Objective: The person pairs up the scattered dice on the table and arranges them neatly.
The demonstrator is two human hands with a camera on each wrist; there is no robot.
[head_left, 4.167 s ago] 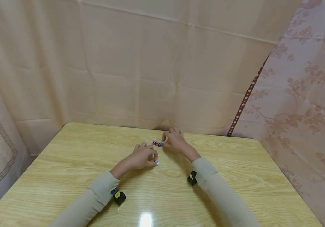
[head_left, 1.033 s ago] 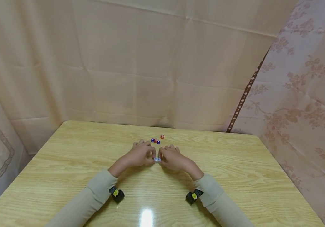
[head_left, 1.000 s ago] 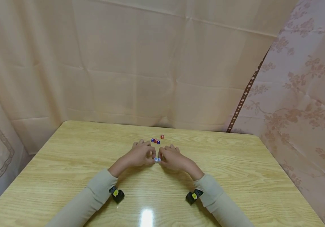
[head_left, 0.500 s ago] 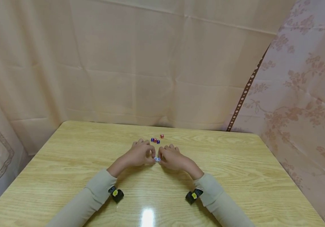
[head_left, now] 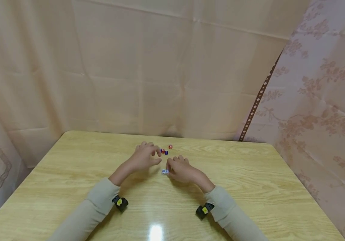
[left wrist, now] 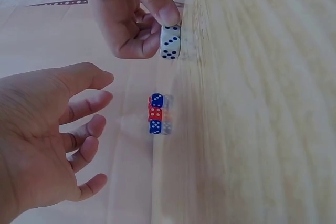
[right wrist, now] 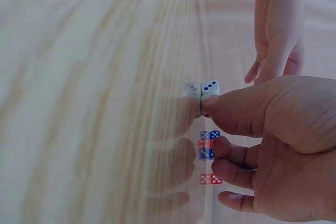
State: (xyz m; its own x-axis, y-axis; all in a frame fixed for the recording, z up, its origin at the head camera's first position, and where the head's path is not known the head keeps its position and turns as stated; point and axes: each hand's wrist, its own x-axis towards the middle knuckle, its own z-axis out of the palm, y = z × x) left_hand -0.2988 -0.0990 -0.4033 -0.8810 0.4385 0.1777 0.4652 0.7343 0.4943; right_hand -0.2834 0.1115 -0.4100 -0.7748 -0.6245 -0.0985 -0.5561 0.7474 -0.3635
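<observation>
Two white dice with blue dots sit side by side on the table: the left white die and the right white die. My right hand pinches the right one between thumb and index finger; in the right wrist view the thumb covers part of it. My left hand is off the dice, its fingers apart and holding nothing, as the left wrist view confirms. Beyond the hands stands a short row: a blue die, a red die and another blue die.
A separate red die lies behind the row, toward the table's far edge. The wooden table ends at a beige curtain, with a floral curtain on the right. Each sleeve carries a black wrist camera.
My right hand came from the row to the white dice, setting one beside the other. In the last half second my left hand let go of its white die and drew back left and away.
</observation>
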